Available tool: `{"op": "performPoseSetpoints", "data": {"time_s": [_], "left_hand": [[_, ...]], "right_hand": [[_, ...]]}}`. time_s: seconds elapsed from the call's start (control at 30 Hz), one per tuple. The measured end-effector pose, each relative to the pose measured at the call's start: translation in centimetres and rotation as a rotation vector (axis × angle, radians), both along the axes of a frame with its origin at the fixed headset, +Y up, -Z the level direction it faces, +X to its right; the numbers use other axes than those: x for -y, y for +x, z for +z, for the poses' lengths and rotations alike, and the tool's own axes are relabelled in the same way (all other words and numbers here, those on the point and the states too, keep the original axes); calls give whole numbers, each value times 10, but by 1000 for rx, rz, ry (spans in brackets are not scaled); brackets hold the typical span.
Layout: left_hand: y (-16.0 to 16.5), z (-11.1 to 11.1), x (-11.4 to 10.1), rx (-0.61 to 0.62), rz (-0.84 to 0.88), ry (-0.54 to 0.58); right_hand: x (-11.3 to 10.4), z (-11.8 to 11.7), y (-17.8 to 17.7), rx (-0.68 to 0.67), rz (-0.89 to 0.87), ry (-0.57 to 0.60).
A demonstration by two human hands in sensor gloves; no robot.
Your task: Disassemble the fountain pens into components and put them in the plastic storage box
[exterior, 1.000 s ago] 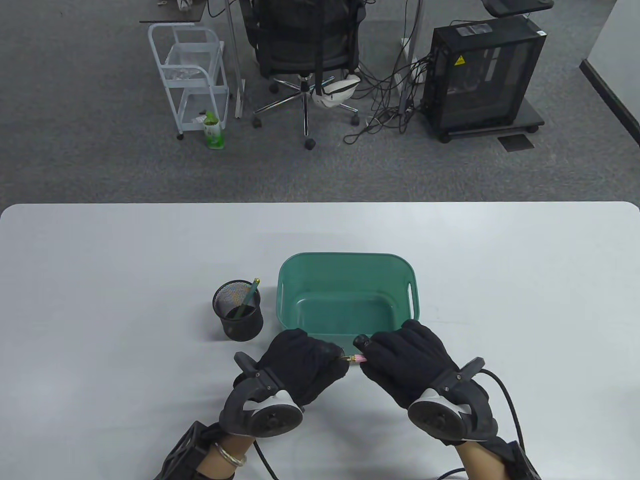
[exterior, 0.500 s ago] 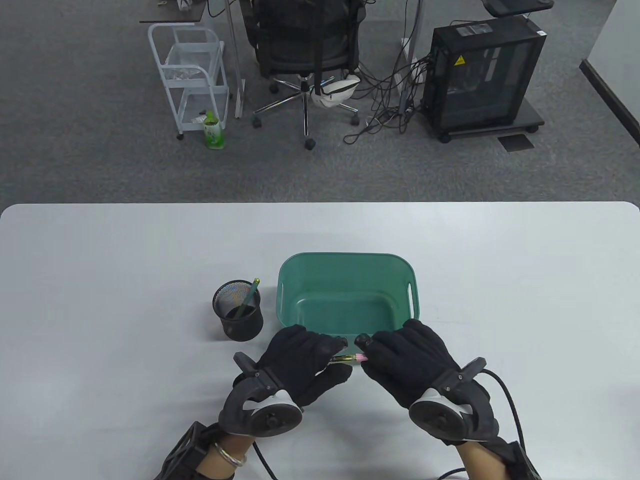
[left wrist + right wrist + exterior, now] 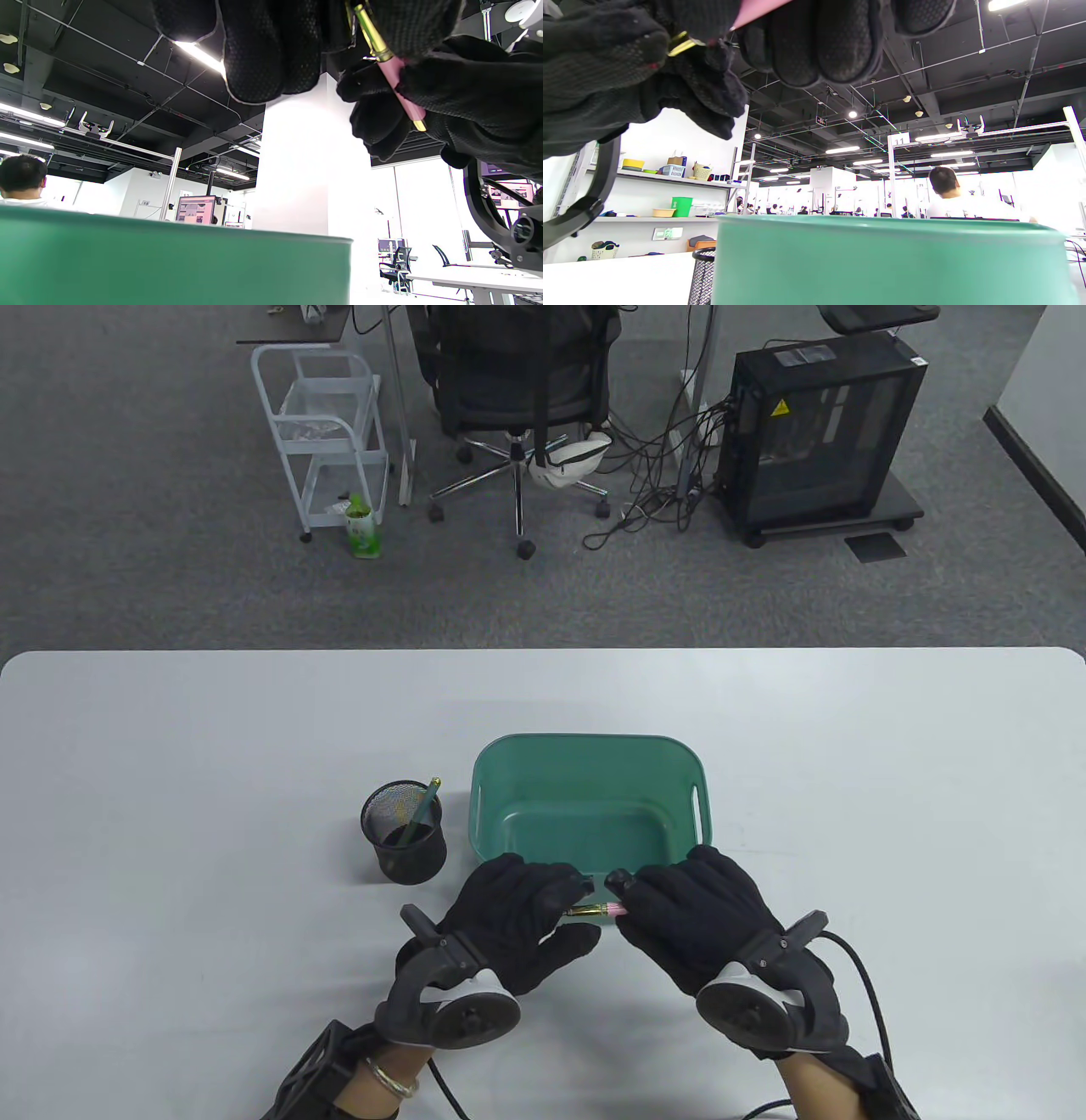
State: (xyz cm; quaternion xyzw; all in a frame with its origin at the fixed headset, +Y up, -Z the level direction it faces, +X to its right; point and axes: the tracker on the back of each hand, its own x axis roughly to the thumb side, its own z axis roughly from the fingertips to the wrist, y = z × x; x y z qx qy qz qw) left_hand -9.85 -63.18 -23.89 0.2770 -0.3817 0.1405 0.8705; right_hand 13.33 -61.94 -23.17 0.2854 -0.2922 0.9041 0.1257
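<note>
A fountain pen [image 3: 599, 910] with a pink barrel and a gold-coloured section is held level between both hands, just in front of the near wall of the green plastic box [image 3: 585, 742]. My left hand [image 3: 570, 913] pinches the gold end, and my right hand [image 3: 624, 906] grips the pink barrel. In the left wrist view the gold section [image 3: 371, 31] runs into the pink barrel [image 3: 401, 91] above the box wall [image 3: 169, 267]. The right wrist view shows a strip of pink barrel [image 3: 755, 8] and a gold ring [image 3: 681, 44]. The box interior looks bare.
A black mesh pen cup [image 3: 404, 831] stands left of the box with a green pen [image 3: 424, 806] leaning in it. The cup [image 3: 701, 275] also shows beside the box wall [image 3: 882, 262]. Beyond the table's far edge are a chair, a cart and a computer case.
More of the gold section shows between the hands than a second ago. The left hand's fingers have shifted slightly left along the pen, and the right hand has stayed put.
</note>
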Motion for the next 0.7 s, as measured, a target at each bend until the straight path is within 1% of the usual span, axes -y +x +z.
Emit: {"op": "performPoseSetpoints", "data": {"time_s": [0.7], "left_hand": [[0,-1,0,12,15,-1]], "right_hand": [[1,0,-2,-8,6,-3]]}}
